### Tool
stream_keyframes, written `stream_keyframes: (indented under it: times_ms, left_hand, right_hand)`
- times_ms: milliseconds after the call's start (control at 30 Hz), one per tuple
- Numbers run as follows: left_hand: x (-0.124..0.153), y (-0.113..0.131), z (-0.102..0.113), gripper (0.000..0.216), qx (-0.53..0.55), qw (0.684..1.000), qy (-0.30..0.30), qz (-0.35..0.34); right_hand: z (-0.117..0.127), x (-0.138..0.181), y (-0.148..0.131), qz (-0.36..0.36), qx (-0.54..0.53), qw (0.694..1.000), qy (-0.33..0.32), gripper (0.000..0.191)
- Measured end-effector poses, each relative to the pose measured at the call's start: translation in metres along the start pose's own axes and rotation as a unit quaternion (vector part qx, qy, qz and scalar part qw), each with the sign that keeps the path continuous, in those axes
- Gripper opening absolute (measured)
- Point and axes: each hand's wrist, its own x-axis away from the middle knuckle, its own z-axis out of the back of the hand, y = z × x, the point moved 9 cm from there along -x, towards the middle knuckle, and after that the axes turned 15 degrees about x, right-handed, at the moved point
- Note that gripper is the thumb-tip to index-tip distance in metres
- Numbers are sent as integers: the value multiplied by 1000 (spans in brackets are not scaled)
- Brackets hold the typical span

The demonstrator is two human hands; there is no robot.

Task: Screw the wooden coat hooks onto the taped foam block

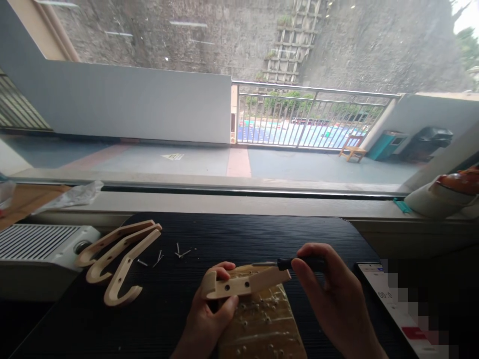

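My left hand (213, 304) is closed round the curved end of a pale wooden hook (237, 286) with two dark holes in its face. The hook is held over a brown board (262, 324) dotted with screw holes and wrapped in clear film or tape. In my right hand (333, 289) is a screwdriver (286, 264) with a dark handle, its thin shaft pointing left above the hook. Whether its tip touches anything I cannot tell. Further left, three more wooden hooks (123, 279) lie side by side, near several loose screws (181, 251).
A black table (239, 229) carries everything, with a phone (389, 304) at its right edge. A white slatted unit (41, 244) stands to the left. Beyond the sill (232, 203) is a large window; a pot (441, 194) sits on the sill at right.
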Motion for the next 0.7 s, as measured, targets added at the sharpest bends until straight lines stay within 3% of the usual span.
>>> stream_keyframes:
  times_ms: [200,467,700]
  left_hand:
    - [1,6,-1,20,11,1000,7,-10]
    - [1,-5,0,20,49,998,9,-28]
    - [-1,-15,5,22,71,997,29,-30]
  right_hand:
    - [-30,5,-21,64,66,989,-118,12]
    - [-34,4,-42,126,134,969,-164,10]
    - [-48,-18,-71,195,196,915,-293,12]
